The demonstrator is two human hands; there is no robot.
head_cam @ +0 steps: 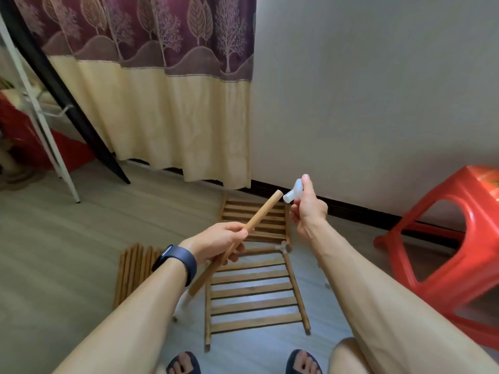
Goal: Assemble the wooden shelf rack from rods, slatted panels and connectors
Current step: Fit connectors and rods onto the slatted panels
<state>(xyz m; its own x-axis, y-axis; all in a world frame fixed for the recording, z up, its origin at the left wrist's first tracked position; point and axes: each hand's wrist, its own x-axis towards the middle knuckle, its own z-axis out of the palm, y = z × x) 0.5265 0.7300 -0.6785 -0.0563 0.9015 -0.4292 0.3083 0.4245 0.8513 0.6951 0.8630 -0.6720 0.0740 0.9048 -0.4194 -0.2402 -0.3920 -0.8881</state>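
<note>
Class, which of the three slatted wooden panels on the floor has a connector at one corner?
The slatted wooden panel nearest the viewer; a translucent plastic connector caps its far right corner. The wall-side panel and left panel show none.

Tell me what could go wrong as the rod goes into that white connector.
1. The right hand only pinches the white connector in its fingertips; a firm push may twist it or knock it loose.
2. The wooden rod in the left hand has its tip just outside the socket; if misaligned it may jam or slip past.
3. The rod's lower end hangs above the edge of the slatted panel on the floor and could knock it.
</note>
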